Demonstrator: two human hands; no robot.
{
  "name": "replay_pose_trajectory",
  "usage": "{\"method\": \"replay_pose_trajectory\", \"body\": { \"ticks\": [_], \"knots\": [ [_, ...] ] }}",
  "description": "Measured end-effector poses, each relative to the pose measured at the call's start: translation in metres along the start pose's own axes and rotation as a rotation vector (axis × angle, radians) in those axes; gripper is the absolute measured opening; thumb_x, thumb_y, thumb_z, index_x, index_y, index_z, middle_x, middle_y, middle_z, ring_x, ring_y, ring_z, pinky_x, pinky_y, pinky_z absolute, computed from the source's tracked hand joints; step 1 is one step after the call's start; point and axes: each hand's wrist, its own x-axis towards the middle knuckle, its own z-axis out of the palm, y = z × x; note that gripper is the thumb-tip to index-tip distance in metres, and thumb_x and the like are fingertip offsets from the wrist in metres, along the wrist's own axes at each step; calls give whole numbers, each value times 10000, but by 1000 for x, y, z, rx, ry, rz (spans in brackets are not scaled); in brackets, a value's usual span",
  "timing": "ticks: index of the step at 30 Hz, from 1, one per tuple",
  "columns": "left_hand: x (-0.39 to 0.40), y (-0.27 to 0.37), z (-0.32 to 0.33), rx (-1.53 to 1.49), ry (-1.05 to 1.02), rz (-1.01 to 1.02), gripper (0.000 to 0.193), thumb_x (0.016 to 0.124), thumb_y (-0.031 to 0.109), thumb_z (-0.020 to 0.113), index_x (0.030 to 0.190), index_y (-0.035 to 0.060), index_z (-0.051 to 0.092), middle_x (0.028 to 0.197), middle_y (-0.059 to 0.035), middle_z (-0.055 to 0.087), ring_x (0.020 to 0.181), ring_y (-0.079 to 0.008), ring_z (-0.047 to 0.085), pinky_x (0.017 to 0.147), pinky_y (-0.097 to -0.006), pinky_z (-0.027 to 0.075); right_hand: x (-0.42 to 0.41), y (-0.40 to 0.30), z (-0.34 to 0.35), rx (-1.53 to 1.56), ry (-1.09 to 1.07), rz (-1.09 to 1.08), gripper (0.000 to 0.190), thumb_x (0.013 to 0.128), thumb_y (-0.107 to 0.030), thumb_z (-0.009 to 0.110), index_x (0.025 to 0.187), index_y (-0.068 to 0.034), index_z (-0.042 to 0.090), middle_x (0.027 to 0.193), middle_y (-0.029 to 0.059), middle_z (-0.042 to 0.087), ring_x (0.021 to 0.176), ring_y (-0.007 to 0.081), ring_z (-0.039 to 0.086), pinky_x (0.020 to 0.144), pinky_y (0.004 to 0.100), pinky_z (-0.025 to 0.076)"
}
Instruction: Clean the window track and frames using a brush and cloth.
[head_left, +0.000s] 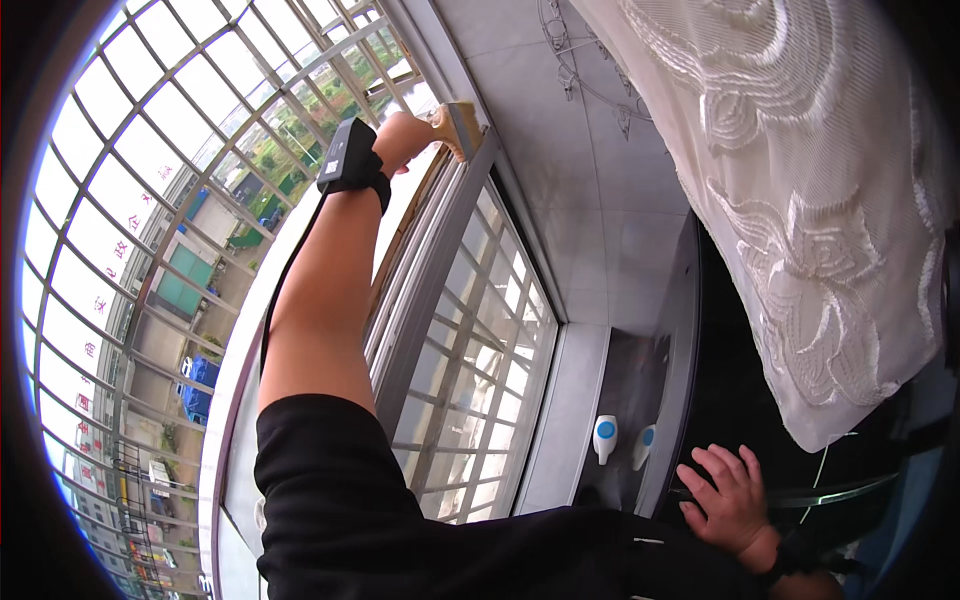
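My left hand (405, 141) reaches through the window opening and grips the wooden handle of a flat bristle brush (448, 135). The brush's pale bristles touch or lie very near the upper end of the grey window frame (480, 161). Most of the fingers are hidden behind the wrist and the back of the hand. Low on the right, my right hand (727, 499) has its fingers apart and holds nothing. It lies at the edge of a dark glossy panel (712, 420); whether it presses on it I cannot tell.
A metal security grille (161, 259) curves outside the window. A white embroidered curtain (810, 225) hangs at the right. Behind it is a wire clip hanger (568, 56) against grey wall tiles (532, 97). A white object with a blue disc (605, 439) sits below the sliding pane (465, 375).
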Motion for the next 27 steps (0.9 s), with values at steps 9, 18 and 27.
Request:
{"method": "replay_pose_trajectory", "body": {
  "ticks": [9, 18, 27],
  "knots": [
    [-10, -16, 46, -289, 407, -61, 255, 821, 250, 577, 960, 61, 678, 650, -81, 600, 491, -202, 578, 403, -337, 470, 0, -6, -1, -5, 51, -20, 466, 684, -263, 673, 1133, -175, 587, 1221, 40, 516, 1172, 236, 451, 1003, 501, 287],
    [-16, -49, 26, -137, 105, 180, 257, 860, 221, 541, 995, 27, 643, 619, -28, 515, 459, -149, 488, 374, -328, 458, 2, -4, -4, -24, 40, -7, 461, 686, -268, 671, 1132, -179, 590, 1216, 35, 518, 1167, 230, 457, 1001, 493, 290],
    [1, -18, 29, -330, 283, -175, 243, 826, 200, 553, 974, 44, 666, 717, -110, 634, 536, -243, 633, 396, -345, 513, 0, 1, 2, -50, 2, -37, 432, 685, -325, 663, 1097, -206, 618, 1204, 26, 521, 1157, 220, 463, 1004, 493, 297]
  ]
}}
